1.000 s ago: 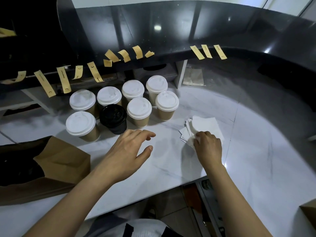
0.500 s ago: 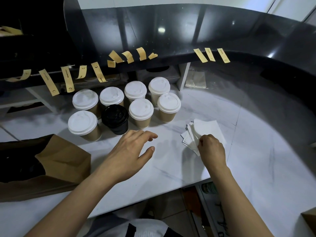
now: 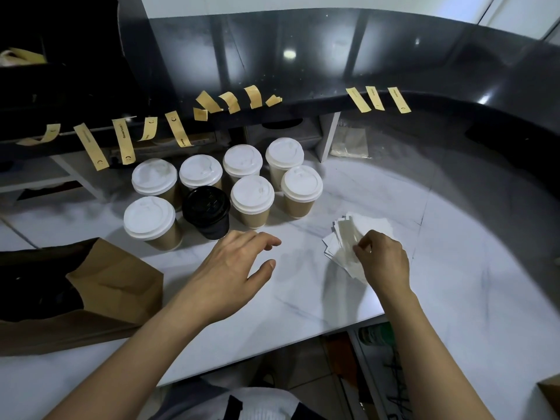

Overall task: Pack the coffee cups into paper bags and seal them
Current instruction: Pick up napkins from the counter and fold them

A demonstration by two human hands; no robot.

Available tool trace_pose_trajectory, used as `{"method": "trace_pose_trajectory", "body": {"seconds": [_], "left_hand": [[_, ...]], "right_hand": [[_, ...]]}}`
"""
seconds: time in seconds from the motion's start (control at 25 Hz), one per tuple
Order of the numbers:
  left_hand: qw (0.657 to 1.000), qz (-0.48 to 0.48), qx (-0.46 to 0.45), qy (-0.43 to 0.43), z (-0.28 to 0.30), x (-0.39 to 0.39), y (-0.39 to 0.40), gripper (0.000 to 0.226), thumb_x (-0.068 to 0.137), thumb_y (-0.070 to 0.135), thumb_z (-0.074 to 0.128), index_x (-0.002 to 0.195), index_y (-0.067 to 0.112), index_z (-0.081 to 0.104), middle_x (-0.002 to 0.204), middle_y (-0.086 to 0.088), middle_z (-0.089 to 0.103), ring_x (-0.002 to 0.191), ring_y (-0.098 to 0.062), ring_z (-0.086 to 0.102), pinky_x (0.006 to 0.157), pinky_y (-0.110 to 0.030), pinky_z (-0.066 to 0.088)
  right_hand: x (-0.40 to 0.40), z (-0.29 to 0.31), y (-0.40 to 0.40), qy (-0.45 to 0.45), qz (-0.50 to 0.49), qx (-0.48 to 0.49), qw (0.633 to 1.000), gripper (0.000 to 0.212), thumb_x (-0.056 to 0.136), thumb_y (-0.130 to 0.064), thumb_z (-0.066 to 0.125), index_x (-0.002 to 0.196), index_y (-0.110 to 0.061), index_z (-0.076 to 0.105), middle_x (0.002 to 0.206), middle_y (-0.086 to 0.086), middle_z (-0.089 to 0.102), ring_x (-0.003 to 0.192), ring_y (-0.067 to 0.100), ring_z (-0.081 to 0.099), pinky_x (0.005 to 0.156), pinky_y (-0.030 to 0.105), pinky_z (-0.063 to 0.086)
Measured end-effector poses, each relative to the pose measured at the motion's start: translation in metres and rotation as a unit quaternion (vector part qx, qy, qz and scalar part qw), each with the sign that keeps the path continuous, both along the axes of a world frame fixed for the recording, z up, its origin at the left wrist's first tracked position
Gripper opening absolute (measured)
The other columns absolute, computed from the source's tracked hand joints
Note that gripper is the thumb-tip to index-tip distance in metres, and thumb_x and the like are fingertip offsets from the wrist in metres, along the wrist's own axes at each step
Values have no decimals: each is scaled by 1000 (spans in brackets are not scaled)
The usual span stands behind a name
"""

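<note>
1. Setting: a café service counter.
2. Lidded takeaway coffee cups [image 3: 253, 194] grouped toward the white marble worktop's [image 3: 454, 298] far edge.
3. Tan sticker strips [image 3: 124, 140] hanging from the raised black ledge's [image 3: 333, 98] front edge.
4. Brown paper bag [image 3: 115, 286] near the left edge.

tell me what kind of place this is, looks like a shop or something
Probably a café or takeaway counter. Lidded brown paper coffee cups stand grouped on the white marble-look counter, yellow-brown paper sealing stickers hang ready along the black raised ledge, and an open brown paper bag lies nearby.
</note>
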State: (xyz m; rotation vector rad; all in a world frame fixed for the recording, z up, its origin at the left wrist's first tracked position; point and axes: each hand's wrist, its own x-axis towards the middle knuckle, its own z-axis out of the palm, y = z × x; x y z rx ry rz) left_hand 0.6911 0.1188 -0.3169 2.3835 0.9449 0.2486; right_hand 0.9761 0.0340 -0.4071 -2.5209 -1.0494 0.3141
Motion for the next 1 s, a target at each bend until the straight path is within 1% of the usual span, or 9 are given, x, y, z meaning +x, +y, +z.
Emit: {"method": "trace_pose_trajectory", "body": {"seconds": [0.2,0.24,0.4,0.48,0.56,0.72,0.8,0.92,1.0], "left_hand": [[1000,-8,-5,-2,0,2,0,35,101,37,49,136,33,52,123,18,56,118,-7,42,102,-25,35],[1000,-12,-6,-5,0,2,-1,34,101,37,49,135,33,52,123,18,56,118,-7,42,102,-26,35],[1000,-18,-18,-14,0,2,-2,32,102,36,49,134,33,52,122,19,56,117,-6,43,103,-27,36],[999,-16,-31,-24,2,2,-2,32,102,36,50,133,34,52,122,20,56,118,-5,44,103,-26,36],[998,-15,-51,-34,2,1,-3,31,102,36,50,133,34,53,122,23,57,120,-3,44,103,-24,36],[989,-3,-135,-64,0,2,-7,33,102,40,49,135,36,54,123,26,63,118,7,50,100,-21,40],[970,32,-217,-102,-2,5,-9,41,101,46,51,140,35,53,126,21,64,117,8,55,105,-26,44],[920,81,-343,-170,-1,8,-13,62,85,66,54,138,35,53,125,14,67,118,-4,61,106,-37,47],[883,84,-401,-231,-1,10,-15,45,88,57,55,124,31,62,111,12,72,108,-10,66,96,-37,53]], "right_hand": [[1,23,-1,34,-13,38,999,5,90,-13,65,85,-12,63,77,2,65,73,31,58,61,35,42],[0,27,-1,33,-10,50,998,3,91,-10,61,93,-12,61,79,3,65,73,33,58,62,37,46],[-10,43,-6,12,-3,103,995,35,97,-5,54,130,-15,50,92,4,67,81,36,60,71,46,52],[-17,51,-8,23,-12,136,990,28,98,-8,55,125,-14,55,95,3,70,84,33,62,73,46,52],[-28,60,-10,23,-3,167,986,14,97,-9,58,108,-14,63,89,0,70,82,28,62,71,41,51],[-65,82,-13,36,51,224,973,8,93,-10,65,97,-18,66,84,-7,68,76,11,58,66,24,46],[-86,90,-14,39,86,242,966,9,92,-10,68,98,-17,67,87,-5,69,78,11,58,67,25,47],[-120,93,-11,38,157,263,951,11,90,-8,72,99,-13,69,88,-1,69,81,21,62,70,39,51],[-142,90,-8,30,212,253,944,11,89,-10,73,99,-13,69,87,-3,67,81,21,60,70,40,51]]}}
